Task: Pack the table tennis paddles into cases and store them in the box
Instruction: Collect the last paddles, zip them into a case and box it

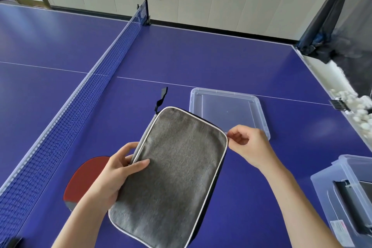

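Left hand (112, 175) gripping the grey case (171, 175) by its edge, right hand (249, 145) pinching its far corner, red paddle (84, 179) lying beneath.

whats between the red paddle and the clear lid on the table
The gray paddle case sits between the red paddle and the clear lid, in the head view.
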